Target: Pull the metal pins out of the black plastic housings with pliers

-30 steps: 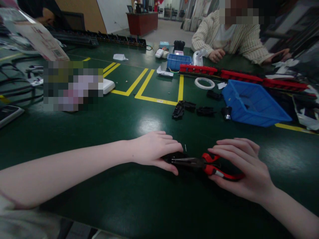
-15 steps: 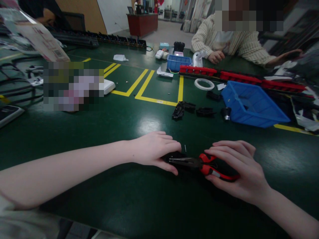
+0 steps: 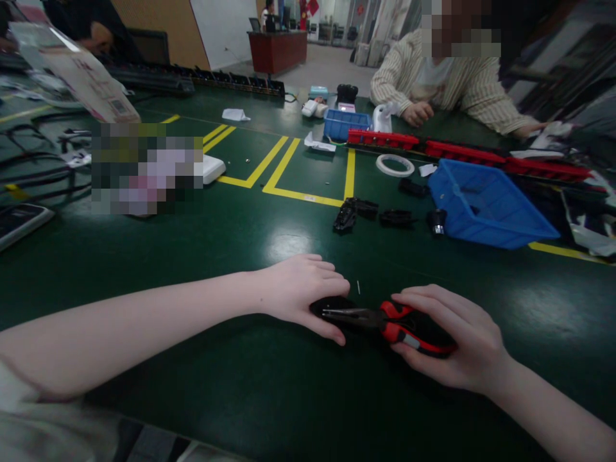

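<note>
Right hand (image 3: 474, 343) grips pliers (image 3: 392, 324), left hand (image 3: 301, 289) a black part (image 3: 318, 307); blue bin (image 3: 462, 205), contents unclear, at pliers' one o'clock; surface (image 3: 231, 398) edge, eight.

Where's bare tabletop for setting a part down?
Bare tabletop: between left forearm and right forearm, nearside of the pliers; also between right hand and large blue bin. Crowded: around the bin, with black parts, tape roll and red strips.

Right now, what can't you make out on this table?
All in the head view:
Black part: full shape, partly under the left hand.
Pliers: handle ends, inside the right hand.
Plier tips: whether they grip the part; too dark.
Thin pale sliver: material; too small.
Grey-edged device: one end, cut off by the left edge.
</note>
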The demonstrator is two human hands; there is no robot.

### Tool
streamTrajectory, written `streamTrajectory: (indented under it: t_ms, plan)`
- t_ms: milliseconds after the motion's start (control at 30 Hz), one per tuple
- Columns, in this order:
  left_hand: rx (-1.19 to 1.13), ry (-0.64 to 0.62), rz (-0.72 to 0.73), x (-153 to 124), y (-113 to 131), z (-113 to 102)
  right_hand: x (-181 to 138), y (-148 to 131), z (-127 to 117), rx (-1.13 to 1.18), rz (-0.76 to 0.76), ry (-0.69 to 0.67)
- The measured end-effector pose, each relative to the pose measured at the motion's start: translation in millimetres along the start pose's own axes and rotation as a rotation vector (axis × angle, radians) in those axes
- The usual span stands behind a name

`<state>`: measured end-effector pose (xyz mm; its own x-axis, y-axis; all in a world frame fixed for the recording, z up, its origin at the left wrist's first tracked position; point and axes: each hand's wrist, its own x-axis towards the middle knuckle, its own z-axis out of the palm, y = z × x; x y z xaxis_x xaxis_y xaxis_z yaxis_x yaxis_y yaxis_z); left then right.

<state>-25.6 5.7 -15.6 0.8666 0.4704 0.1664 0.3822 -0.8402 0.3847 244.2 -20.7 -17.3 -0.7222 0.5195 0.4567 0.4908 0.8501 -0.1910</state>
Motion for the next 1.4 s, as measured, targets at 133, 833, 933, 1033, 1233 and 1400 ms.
streamTrajectory:
  t_ms: [133,833,933,1033,1233,1400]
  plan:
    - [0.010,0.001,0.011,0.4,0.2,-0.3,-0.4,-1.8,0.8,0.047,0.046,-0.036]
    - [0.085,0.000,0.046,0.2,2.3,1.4,3.5,5.6,-3.1,0.169,0.087,-0.216]
    - [0.107,0.006,0.044,0.8,2.0,2.3,3.0,5.9,-2.7,0.156,0.078,-0.217]
    - [0.111,0.012,0.027,1.6,1.6,3.3,2.5,5.1,-1.2,0.144,0.070,-0.204]
    - [0.091,0.029,0.016,2.2,1.7,4.3,3.0,1.1,-0.1,0.117,0.078,-0.179]
    - [0.083,0.023,0.025,1.5,2.8,2.8,3.7,4.1,-2.3,0.131,0.079,-0.151]
